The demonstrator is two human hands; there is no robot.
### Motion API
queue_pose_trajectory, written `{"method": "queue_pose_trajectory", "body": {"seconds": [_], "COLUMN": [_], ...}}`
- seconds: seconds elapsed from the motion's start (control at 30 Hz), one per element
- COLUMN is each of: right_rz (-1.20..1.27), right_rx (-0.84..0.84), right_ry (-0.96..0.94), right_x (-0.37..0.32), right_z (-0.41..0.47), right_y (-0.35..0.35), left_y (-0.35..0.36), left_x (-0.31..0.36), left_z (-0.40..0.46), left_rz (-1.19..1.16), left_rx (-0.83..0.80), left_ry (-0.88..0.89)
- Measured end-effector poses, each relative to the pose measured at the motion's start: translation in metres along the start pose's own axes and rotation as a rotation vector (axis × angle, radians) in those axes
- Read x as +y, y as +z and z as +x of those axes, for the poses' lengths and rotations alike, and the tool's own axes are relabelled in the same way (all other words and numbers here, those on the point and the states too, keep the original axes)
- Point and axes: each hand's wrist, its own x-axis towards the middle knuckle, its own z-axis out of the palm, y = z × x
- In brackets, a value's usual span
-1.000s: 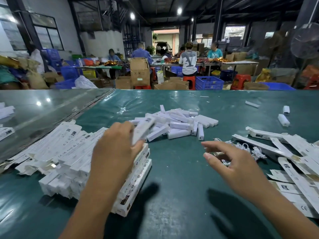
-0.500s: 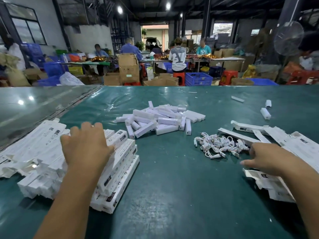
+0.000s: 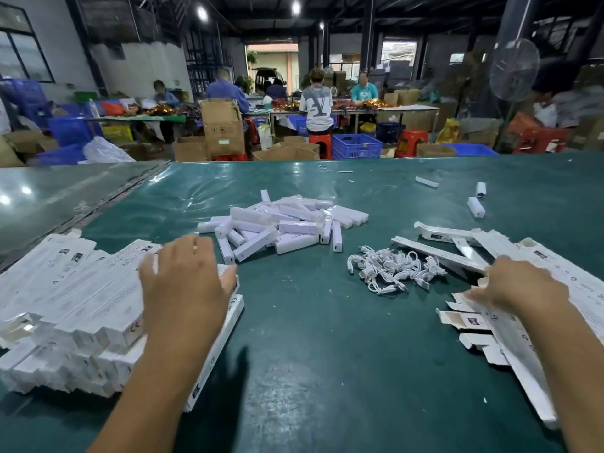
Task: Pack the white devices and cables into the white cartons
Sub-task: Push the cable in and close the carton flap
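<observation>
Left hand [image 3: 186,282]: lies palm down on the stack of filled cartons [image 3: 81,308] at the left of the tabletop [image 3: 310,371]; fingers spread and fairly straight, gripping nothing.
Right hand [image 3: 513,286]: reaches onto the flat cartons [image 3: 510,341] at the right; fingertips touch the top one, but blur hides whether they pinch it, so I cannot tell.
Devices [image 3: 281,223]: loose heap at the tabletop's middle, beyond both hands; 3 strays lie farther right.
Cables [image 3: 392,266]: tangled pile between the devices and the flat cartons, near the right hand.
Step, as I judge it: fetching an empty carton to fill.
Handling, cartons: thin card, light, likely to crease; best taken by a long edge, then squeezed open.
Handling, devices: small stiff sticks, smooth and probably slippery; pinch across the narrow sides at mid-length.
Handling, cables: soft, coiled, apt to snag neighbours; lift 1 by its bundled middle.
</observation>
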Motion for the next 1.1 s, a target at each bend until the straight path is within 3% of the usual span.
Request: {"method": "queue_pose_trajectory", "body": {"seconds": [0.07, 0.27, 0.4, 0.53, 0.6, 0.67, 0.73, 0.8, 0.87, 1.0, 1.1], "right_rz": [-0.007, 0.15, 0.621, 1.021, 1.107, 1.262, 1.484, 1.558, 1.517, 1.15, 1.057], "right_rx": [-0.046, 0.096, 0.222, 0.342, 0.343, 0.227, 0.026, 0.013, 0.161, 0.733, 0.772], "right_ry": [-0.002, -0.134, -0.43, -0.697, -0.798, -0.861, -0.908, -0.951, -0.973, -1.03, -1.014], "right_x": [0.002, -0.003, -0.023, -0.073, -0.092, -0.099, -0.097, -0.093, -0.089, -0.09, -0.098], "right_z": [0.006, 0.006, -0.035, -0.096, -0.117, -0.125, -0.126, -0.122, -0.122, -0.131, -0.142], "right_y": [0.009, -0.004, -0.035, -0.034, -0.024, -0.018, -0.02, -0.022, -0.021, -0.015, -0.009], "left_y": [0.008, 0.027, 0.019, 0.006, 0.007, 0.007, 0.007, 0.005, 0.006, 0.016, 0.02], "left_x": [0.018, 0.058, 0.072, 0.088, 0.09, 0.085, 0.077, 0.07, 0.066, 0.064, 0.067], "left_z": [-0.009, -0.037, -0.05, -0.063, -0.063, -0.058, -0.052, -0.048, -0.046, -0.046, -0.049], "left_rz": [-0.106, -0.487, -0.984, -1.107, -0.994, -0.925, -1.051, -1.15, -1.154, -0.95, -0.771], "left_rx": [-0.004, -0.144, -0.409, -0.647, -0.528, -0.424, -0.469, -0.512, -0.469, -0.24, -0.053], "left_ry": [0.098, 0.353, 0.278, 0.267, 0.275, 0.266, 0.242, 0.208, 0.193, 0.247, 0.267]}}
